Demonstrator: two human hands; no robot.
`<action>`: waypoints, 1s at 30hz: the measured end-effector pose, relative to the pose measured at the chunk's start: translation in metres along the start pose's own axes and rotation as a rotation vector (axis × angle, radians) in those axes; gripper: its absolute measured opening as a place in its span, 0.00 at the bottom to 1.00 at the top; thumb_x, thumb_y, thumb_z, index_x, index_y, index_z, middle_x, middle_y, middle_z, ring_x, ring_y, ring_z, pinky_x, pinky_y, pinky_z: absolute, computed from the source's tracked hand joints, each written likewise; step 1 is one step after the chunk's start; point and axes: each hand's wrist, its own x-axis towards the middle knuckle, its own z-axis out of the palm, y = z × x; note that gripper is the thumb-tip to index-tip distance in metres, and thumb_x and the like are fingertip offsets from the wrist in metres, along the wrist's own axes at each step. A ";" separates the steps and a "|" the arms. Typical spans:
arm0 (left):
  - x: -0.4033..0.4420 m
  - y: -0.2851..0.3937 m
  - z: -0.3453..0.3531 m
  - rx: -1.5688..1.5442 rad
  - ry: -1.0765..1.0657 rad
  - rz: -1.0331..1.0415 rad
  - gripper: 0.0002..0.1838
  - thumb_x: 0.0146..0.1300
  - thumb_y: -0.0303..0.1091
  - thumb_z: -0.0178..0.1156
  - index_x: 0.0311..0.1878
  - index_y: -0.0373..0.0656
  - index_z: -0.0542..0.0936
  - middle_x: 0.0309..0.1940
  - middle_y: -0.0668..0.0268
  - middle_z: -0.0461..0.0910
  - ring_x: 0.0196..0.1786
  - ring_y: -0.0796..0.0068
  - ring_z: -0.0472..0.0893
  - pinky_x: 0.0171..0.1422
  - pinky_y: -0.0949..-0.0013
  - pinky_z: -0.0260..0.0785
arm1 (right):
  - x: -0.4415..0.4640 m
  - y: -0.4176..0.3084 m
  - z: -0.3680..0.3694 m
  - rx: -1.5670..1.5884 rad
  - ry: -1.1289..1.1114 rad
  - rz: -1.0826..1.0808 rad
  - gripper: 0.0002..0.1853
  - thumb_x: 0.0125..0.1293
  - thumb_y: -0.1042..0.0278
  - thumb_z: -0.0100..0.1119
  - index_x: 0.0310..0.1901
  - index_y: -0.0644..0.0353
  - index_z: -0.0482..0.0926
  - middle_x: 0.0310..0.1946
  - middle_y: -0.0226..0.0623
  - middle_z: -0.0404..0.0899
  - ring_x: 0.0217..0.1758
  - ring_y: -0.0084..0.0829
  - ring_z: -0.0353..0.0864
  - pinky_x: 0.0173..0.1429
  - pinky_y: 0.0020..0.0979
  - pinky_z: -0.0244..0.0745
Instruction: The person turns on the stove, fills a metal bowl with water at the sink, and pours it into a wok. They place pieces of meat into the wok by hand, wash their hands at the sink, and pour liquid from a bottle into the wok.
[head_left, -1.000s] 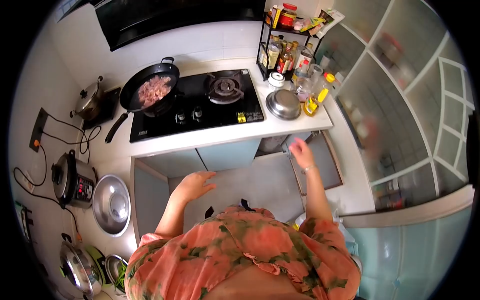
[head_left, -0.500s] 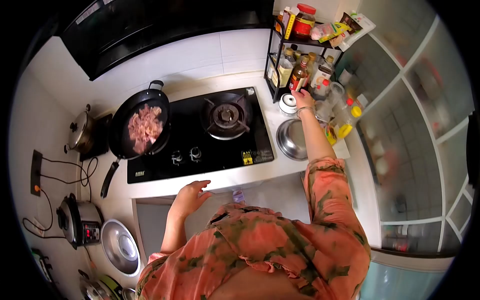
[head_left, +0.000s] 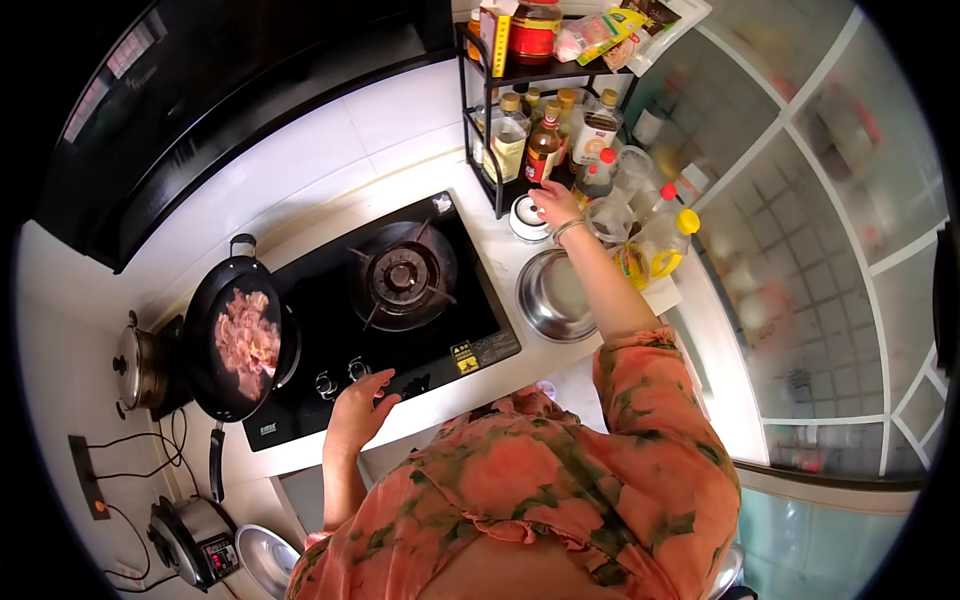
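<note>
My right hand [head_left: 556, 204] reaches over the right side of the counter, fingers beside the rim of a small white lidded jar [head_left: 526, 219]; contact is unclear. Below that wrist sits a shiny metal bowl [head_left: 550, 300]. My left hand [head_left: 358, 410] is empty with fingers apart, over the front edge of the black gas stove [head_left: 320, 300], close to its control knobs [head_left: 342, 378]. On the stove's left burner rests a black wok [head_left: 208, 310] holding pale pink sliced meat [head_left: 247, 340]. Its handle points toward the front edge.
A black rack [head_left: 482, 135] with bottles and seasoning packets stands behind the jar. Plastic containers and an oil bottle [head_left: 672, 242] crowd the right. At left are a lidded pot [head_left: 145, 365], an electric cooker [head_left: 195, 540], cords and a metal basin [head_left: 266, 560]. A range hood [head_left: 250, 90] hangs above.
The view has turned and shifted, so the stove appears tilted. My right hand stays near the jar and bottles. My left hand now appears over the stove's front edge, closer to the knobs.
</note>
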 end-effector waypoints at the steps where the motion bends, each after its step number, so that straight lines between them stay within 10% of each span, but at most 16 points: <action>1: 0.005 0.002 0.006 -0.013 -0.003 0.011 0.20 0.50 0.30 0.62 0.49 0.40 0.75 0.38 0.56 0.78 0.37 0.62 0.79 0.41 0.67 0.71 | -0.007 -0.012 -0.006 -0.002 -0.018 0.011 0.29 0.52 0.62 0.64 0.55 0.60 0.66 0.44 0.31 0.76 0.42 0.22 0.74 0.38 0.28 0.69; 8: 0.035 0.047 0.042 -0.067 -0.060 0.008 0.19 0.50 0.30 0.62 0.48 0.39 0.75 0.38 0.56 0.77 0.37 0.61 0.78 0.41 0.66 0.71 | 0.088 -0.099 -0.114 -0.334 0.479 -0.361 0.38 0.40 0.59 0.71 0.54 0.66 0.67 0.44 0.44 0.76 0.45 0.36 0.76 0.49 0.30 0.72; 12: 0.044 0.069 0.059 -0.094 0.003 -0.022 0.19 0.51 0.30 0.62 0.48 0.39 0.75 0.37 0.56 0.77 0.37 0.61 0.78 0.42 0.66 0.71 | 0.157 -0.112 -0.160 -0.824 0.372 -0.118 0.49 0.32 0.63 0.74 0.60 0.66 0.60 0.57 0.51 0.67 0.60 0.39 0.68 0.61 0.31 0.64; 20: 0.033 0.078 0.081 -0.064 0.115 -0.202 0.20 0.51 0.32 0.62 0.48 0.41 0.75 0.37 0.56 0.78 0.37 0.61 0.78 0.41 0.66 0.70 | 0.213 -0.097 -0.172 -0.900 0.108 -0.393 0.57 0.22 0.61 0.78 0.60 0.66 0.59 0.48 0.46 0.72 0.50 0.37 0.72 0.57 0.31 0.68; 30: 0.059 0.108 0.098 -0.088 0.168 -0.115 0.19 0.51 0.30 0.62 0.48 0.39 0.75 0.38 0.56 0.78 0.36 0.63 0.80 0.41 0.67 0.71 | 0.193 -0.100 -0.165 -0.779 0.015 -0.478 0.44 0.22 0.61 0.79 0.46 0.64 0.66 0.38 0.39 0.74 0.42 0.33 0.74 0.49 0.29 0.69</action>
